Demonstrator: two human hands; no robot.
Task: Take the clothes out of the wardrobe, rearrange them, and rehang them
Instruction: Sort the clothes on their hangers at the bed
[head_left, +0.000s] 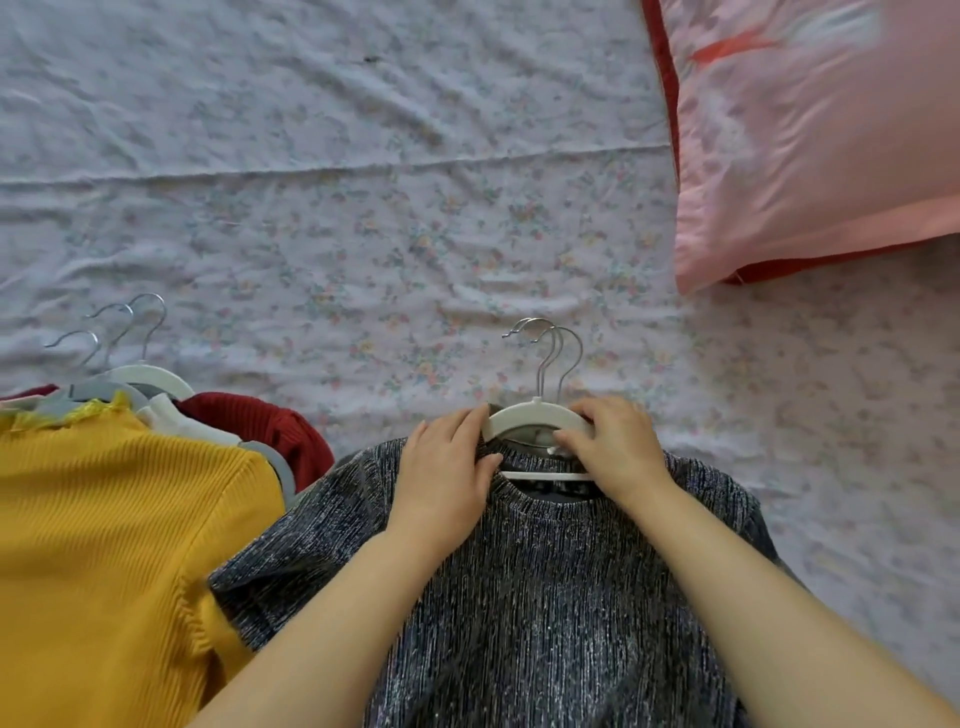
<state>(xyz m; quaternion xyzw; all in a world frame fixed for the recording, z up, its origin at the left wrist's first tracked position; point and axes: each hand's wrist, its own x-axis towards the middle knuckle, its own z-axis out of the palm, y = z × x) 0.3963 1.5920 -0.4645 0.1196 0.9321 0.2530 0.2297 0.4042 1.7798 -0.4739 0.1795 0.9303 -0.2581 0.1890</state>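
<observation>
- The grey top (545, 597) lay at the near edge of the bed (363, 234), a white hanger (535, 418) in its neckline.
- The left hand (447, 467) pinched the neckline; the right hand (610, 447) gripped the hanger's right end.
- A yellow top (104, 519) lay at the left edge.

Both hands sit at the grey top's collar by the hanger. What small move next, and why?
Probably slide the white hanger free of the grey top: left hand holds the collar, right hand grips the hanger, whose ends look tucked inside.
</observation>
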